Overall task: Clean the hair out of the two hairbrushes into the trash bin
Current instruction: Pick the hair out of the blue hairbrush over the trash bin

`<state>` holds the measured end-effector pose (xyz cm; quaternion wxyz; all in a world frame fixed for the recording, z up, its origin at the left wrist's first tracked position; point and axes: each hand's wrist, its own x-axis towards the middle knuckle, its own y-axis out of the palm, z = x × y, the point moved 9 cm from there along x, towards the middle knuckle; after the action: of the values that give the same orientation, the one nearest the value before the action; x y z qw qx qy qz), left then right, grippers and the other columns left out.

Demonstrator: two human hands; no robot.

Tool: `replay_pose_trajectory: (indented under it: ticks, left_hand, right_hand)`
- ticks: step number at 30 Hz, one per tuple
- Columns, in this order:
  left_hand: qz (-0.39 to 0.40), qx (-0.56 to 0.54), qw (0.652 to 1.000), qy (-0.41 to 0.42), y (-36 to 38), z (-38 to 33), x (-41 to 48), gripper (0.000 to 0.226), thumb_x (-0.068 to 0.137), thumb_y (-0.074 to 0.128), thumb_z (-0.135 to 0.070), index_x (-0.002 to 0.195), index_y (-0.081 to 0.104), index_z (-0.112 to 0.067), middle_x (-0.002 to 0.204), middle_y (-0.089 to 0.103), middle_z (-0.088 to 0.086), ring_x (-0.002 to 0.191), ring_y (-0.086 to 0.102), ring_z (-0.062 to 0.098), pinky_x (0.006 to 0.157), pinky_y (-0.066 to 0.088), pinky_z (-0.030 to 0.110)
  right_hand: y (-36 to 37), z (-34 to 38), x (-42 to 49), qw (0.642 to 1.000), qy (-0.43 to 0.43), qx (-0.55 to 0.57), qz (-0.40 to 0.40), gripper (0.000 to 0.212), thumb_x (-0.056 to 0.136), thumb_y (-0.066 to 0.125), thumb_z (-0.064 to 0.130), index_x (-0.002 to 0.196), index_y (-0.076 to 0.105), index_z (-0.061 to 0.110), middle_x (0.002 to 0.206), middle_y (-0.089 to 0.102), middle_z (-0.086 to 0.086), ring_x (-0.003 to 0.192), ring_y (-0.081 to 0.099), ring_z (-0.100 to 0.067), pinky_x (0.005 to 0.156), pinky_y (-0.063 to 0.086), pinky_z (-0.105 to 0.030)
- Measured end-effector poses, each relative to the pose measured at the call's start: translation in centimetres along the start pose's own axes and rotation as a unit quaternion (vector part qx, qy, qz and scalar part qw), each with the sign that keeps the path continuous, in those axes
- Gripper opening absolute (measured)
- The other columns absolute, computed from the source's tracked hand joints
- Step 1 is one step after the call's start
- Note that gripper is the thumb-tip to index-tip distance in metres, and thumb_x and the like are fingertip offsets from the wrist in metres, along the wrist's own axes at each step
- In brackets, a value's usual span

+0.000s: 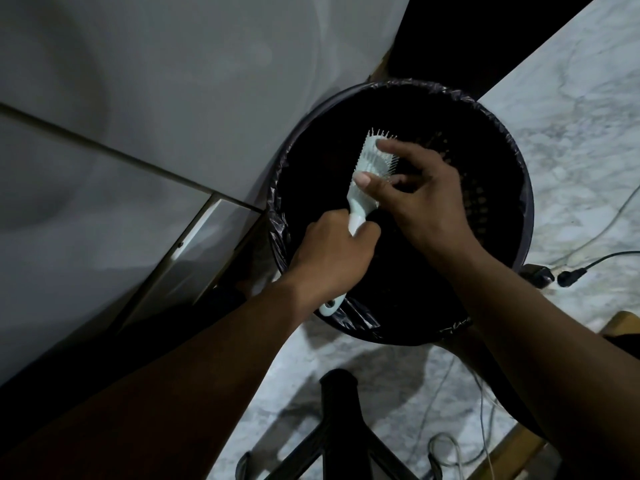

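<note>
The hairbrush, pale mint with vented slots and light bristles, is held over the open mouth of the trash bin, its head pointing up and away and its handle running down toward the near rim. Far left, a pale panel with a dark seam across it fills the view, in dim light. The left hand has its grip wrapped shut around the handle; only the looped handle tip shows below the wrist, just over the bin's near edge. The right hand reaches in from the right across the brush head, its thumb lying on the lower part of the head and a fingertip touching the upper part near the bristles; the other fingers curl behind. Whether this grip is pinching any hair cannot be told, since no strands stand out against the dark.

The bin is round, lined with a black plastic bag folded over its rim, and a lattice wall shows through on the right side. Its inside is black; nothing in it can be made out. To the right, the marbled floor carries a dark plug and thin cables. At the bottom centre a black stand is cut off by the frame. Only one hairbrush is in view.
</note>
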<state>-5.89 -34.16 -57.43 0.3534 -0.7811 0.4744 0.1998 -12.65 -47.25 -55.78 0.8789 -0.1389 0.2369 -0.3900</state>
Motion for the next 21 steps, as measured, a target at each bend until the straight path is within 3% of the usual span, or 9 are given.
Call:
replay_pose_trajectory:
  ticks: [2, 5, 9, 11, 15, 17, 18, 21]
  left_hand:
    - [-0.007, 0.032, 0.999, 0.015, 0.1, -0.2, -0.2, 0.032, 0.094, 0.054, -0.032, 0.066, 0.047, -0.020, 0.060, 0.055, -0.002, 0.054, 0.055, 0.019, 0.052, 0.041, 0.030]
    - [-0.018, 0.055, 0.998, 0.032, 0.1, -0.5, -0.3, 0.033, 0.096, 0.054, -0.033, 0.067, 0.046, -0.020, 0.061, 0.056, -0.003, 0.053, 0.054, 0.015, 0.048, 0.035, 0.026]
    - [-0.019, 0.076, 0.996, 0.045, 0.2, -0.7, -0.3, 0.032, 0.096, 0.056, -0.034, 0.068, 0.048, -0.021, 0.062, 0.057, -0.003, 0.054, 0.056, 0.012, 0.046, 0.033, 0.024]
    - [-0.013, 0.078, 0.996, 0.045, 0.2, -0.6, -0.3, 0.032, 0.095, 0.056, -0.033, 0.067, 0.048, -0.021, 0.060, 0.057, -0.005, 0.051, 0.054, 0.010, 0.045, 0.033, 0.024]
    - [0.010, 0.067, 0.997, 0.030, 0.4, -0.1, -0.4, 0.032, 0.095, 0.056, -0.033, 0.065, 0.049, -0.021, 0.056, 0.055, -0.007, 0.046, 0.052, 0.011, 0.046, 0.035, 0.023]
    - [0.022, 0.066, 0.997, 0.024, 0.5, 0.2, -0.4, 0.032, 0.095, 0.055, -0.031, 0.066, 0.050, -0.021, 0.056, 0.055, -0.006, 0.047, 0.052, 0.012, 0.048, 0.036, 0.024]
    - [0.026, 0.068, 0.997, 0.021, 0.4, 0.4, -0.4, 0.032, 0.095, 0.054, -0.030, 0.066, 0.050, -0.021, 0.056, 0.055, -0.006, 0.047, 0.053, 0.012, 0.049, 0.036, 0.024]
    - [0.014, 0.088, 0.996, 0.007, -0.2, 1.4, -0.7, 0.032, 0.096, 0.053, -0.029, 0.065, 0.048, -0.021, 0.057, 0.054, -0.005, 0.050, 0.053, 0.013, 0.050, 0.034, 0.026]
  right_hand:
    - [-0.7, -0.4, 0.4, 0.999, 0.011, 0.006, -0.039, 0.053, 0.067, 0.080, 0.063, 0.110, 0.075, 0.033, 0.111, 0.071, -0.005, 0.081, 0.073, -0.021, 0.077, 0.061, -0.043]
    - [-1.9, -0.4, 0.5, 0.996, 0.004, 0.001, -0.094, 0.033, 0.070, 0.081, 0.056, 0.091, 0.076, 0.031, 0.094, 0.075, -0.006, 0.067, 0.070, -0.028, 0.068, 0.060, -0.044]
    - [-2.5, -0.5, 0.4, 0.992, 0.011, -0.001, -0.123, 0.019, 0.077, 0.078, 0.049, 0.079, 0.075, 0.030, 0.084, 0.076, 0.002, 0.074, 0.072, -0.020, 0.072, 0.059, -0.043]
    - [-2.7, -0.7, 0.5, 0.992, 0.022, -0.005, -0.124, 0.020, 0.082, 0.077, 0.044, 0.079, 0.075, 0.024, 0.078, 0.074, 0.006, 0.073, 0.070, -0.011, 0.073, 0.059, -0.037]
    - [-3.9, -3.1, 1.1, 0.975, 0.120, 0.087, -0.164, 0.031, 0.096, 0.065, 0.033, 0.090, 0.068, 0.003, 0.066, 0.068, -0.004, 0.049, 0.066, -0.010, 0.049, 0.054, -0.027]
    - [-4.0, -4.2, 1.2, 0.966, 0.159, 0.124, -0.163, 0.042, 0.101, 0.056, 0.032, 0.101, 0.065, -0.010, 0.064, 0.069, -0.006, 0.044, 0.065, -0.010, 0.044, 0.053, -0.025]
    - [-4.0, -4.6, 1.0, 0.967, 0.171, 0.108, -0.157, 0.046, 0.103, 0.052, 0.033, 0.100, 0.066, -0.010, 0.061, 0.069, -0.004, 0.044, 0.065, -0.010, 0.045, 0.053, -0.024]
    - [-3.2, -4.5, 0.0, 0.972, 0.184, 0.060, -0.131, 0.057, 0.105, 0.040, 0.043, 0.069, 0.061, 0.005, 0.047, 0.061, -0.001, 0.043, 0.063, -0.015, 0.054, 0.052, -0.029]
